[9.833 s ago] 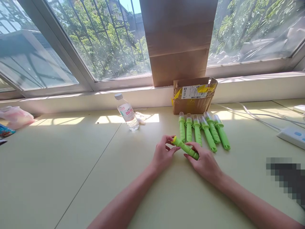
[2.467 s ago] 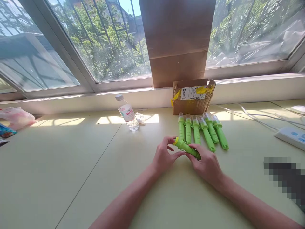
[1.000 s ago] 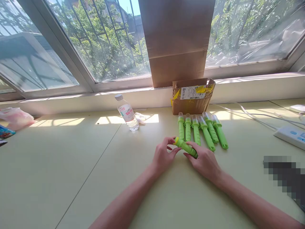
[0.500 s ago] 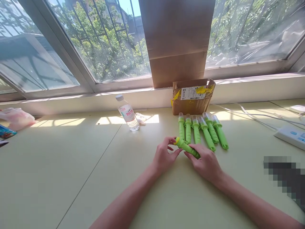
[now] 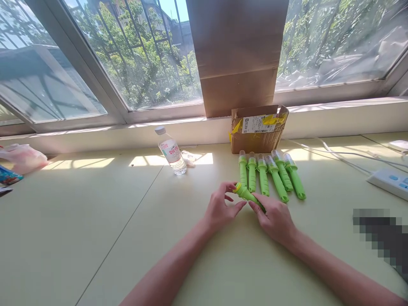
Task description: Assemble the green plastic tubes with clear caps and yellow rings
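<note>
A green tube with a yellow end [image 5: 245, 193] lies slanted between my hands, a little above the table [image 5: 204, 272]. My right hand [image 5: 276, 216] is wrapped round its lower right part. At the yellow end, the fingers of my left hand [image 5: 222, 203] are bent against the tube, with the thumb stretched below it. Just beyond my hands, several green tubes with clear caps [image 5: 263, 176] lie side by side, caps pointing to the back.
An open cardboard box [image 5: 257, 138] stands behind the tubes by the window ledge. A water bottle [image 5: 172, 153] stands left of it, beside a small wrapper [image 5: 188, 158]. White cables and a power strip [image 5: 390, 182] lie right; a pink plastic bag [image 5: 25, 158] is far left.
The fingers of my right hand have shifted slightly along the green tube and now cover more of its lower end. My left thumb has moved slightly to the right.
</note>
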{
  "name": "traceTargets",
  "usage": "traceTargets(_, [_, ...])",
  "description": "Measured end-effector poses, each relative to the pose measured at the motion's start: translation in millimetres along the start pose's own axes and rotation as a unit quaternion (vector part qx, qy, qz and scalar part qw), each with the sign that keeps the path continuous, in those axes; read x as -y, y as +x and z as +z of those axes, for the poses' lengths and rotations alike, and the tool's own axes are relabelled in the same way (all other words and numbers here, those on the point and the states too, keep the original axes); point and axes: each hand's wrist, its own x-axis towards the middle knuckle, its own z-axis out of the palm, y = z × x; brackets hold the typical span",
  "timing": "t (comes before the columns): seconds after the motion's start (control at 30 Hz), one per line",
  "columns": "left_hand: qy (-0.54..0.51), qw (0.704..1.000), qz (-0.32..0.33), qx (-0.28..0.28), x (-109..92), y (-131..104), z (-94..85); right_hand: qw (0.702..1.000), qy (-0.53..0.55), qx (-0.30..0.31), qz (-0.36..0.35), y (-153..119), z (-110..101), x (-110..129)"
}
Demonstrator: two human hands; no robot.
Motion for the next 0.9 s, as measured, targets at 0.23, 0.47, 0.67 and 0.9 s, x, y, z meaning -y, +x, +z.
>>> traceTargets(0.23, [0.016, 1.000, -0.002, -0.018, 10.6, -1.1, 1.9, 0.999, 0.030, 0.022, 0.018, 1.5, 1.5, -3.0])
traceTargets(0.47, [0.032, 0.998, 0.024, -0.038, 7.4, -2.2, 2.9, 1.000, -0.009, -0.029, 0.003, -1.8, 5.3, -3.7])
traceTargets(0.67, [0.045, 0.998, 0.017, -0.046, 8.3, -1.9, 4.8, 0.997, -0.051, -0.056, -0.021, -1.3, 4.0, -0.9])
traceTargets(0.9, [0.055, 0.997, -0.002, -0.045, 6.5, -1.7, 5.1, 0.996, -0.081, -0.027, -0.016, -1.4, 5.9, -1.7])
